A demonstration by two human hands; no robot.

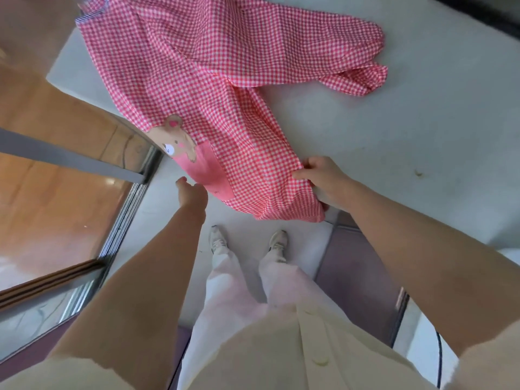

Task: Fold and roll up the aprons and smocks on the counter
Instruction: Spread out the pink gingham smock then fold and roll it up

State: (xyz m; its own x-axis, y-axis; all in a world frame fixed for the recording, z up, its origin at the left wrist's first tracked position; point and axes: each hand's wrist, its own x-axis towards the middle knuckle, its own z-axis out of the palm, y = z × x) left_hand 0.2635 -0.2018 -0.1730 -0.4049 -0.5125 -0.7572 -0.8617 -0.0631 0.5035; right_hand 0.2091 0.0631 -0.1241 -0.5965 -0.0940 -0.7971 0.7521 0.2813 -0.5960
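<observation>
Crinkled gingham smock [213, 88], hem in right hand [323, 180] pinch; left hand [192, 194] fingers unclear

The smock [213, 80] is thin, crinkled check cloth, matt. Its pocket [209, 173], at 7 o'clock on it, is plain, smoother cloth. The counter [394, 136] looks smooth, matt and pale grey. At 9 o'clock the floor [56, 206] is glossy wood, edged by a shiny metal track [123, 220]. At 6 o'clock the shirt [267, 356] is soft matt cloth.

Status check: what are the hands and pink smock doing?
Right hand grips smock. Left hand by bear pocket, grip unclear. Smock unfolded, hanging off counter.
</observation>
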